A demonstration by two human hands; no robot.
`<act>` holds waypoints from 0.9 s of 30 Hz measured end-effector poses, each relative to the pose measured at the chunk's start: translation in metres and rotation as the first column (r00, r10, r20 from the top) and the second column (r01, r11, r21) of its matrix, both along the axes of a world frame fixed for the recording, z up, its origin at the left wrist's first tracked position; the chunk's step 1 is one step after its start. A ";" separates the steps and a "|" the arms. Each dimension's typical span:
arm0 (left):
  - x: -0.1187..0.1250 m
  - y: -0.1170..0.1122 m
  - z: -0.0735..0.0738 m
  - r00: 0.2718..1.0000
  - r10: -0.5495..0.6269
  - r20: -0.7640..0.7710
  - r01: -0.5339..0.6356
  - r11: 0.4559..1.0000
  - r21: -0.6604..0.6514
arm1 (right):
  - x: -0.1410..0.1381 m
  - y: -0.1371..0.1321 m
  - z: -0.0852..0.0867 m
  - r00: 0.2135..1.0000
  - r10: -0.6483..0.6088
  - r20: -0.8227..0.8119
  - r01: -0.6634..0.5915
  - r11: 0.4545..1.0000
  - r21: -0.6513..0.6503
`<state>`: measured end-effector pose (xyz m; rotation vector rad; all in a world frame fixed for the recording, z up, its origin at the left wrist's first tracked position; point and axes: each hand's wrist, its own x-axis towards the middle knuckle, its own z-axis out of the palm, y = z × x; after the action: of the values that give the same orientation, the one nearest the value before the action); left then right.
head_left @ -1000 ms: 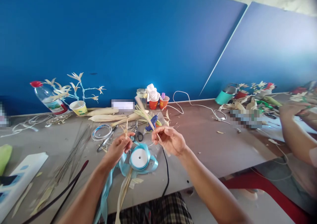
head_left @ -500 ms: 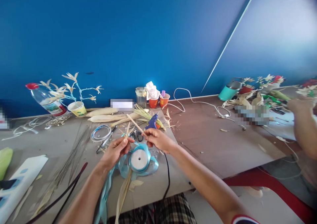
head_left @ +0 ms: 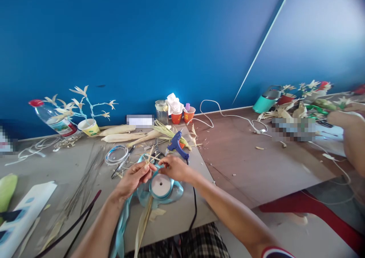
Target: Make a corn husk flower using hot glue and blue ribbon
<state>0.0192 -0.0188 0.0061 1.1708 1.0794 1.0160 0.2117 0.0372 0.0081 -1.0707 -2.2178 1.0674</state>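
Above the tabletop (head_left: 182, 218), inside its front edge, the left grip (head_left: 137, 174) pinches dry husk strips (head_left: 149, 156), probably light and brittle, best held low where they gather; whether the right grip (head_left: 176, 168) holds any, I cannot tell.

husk strips (head_left: 149, 157) look dry, matt, fibrous | ribbon (head_left: 121, 227): glossy, satin-like cloth | glue gun (head_left: 177, 144): smooth plastic | bottle (head_left: 43, 111): clear, shiny plastic | counter (head_left: 178, 222): smooth, faintly shiny
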 end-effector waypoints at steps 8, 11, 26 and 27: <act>0.000 0.002 0.003 0.996 0.041 0.077 -0.042 0.999 0.007 | -0.002 0.008 -0.010 0.988 -0.130 0.088 0.100 0.953 0.285; 0.002 0.001 0.006 0.997 0.019 0.073 -0.018 1.000 -0.008 | -0.001 0.010 -0.010 0.957 -0.174 0.233 0.083 0.931 0.356; -0.004 0.003 0.001 0.990 0.087 0.111 -0.091 0.996 0.026 | -0.025 0.017 -0.007 0.842 -0.123 0.525 -0.106 0.916 0.386; -0.005 0.003 0.000 0.990 0.077 0.116 -0.081 0.996 0.032 | -0.025 0.017 -0.007 0.847 -0.116 0.518 -0.109 0.917 0.383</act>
<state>0.0142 -0.0160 0.0065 1.0922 1.0260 1.1550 0.1868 0.0546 0.0012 -1.2850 -2.6972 0.2780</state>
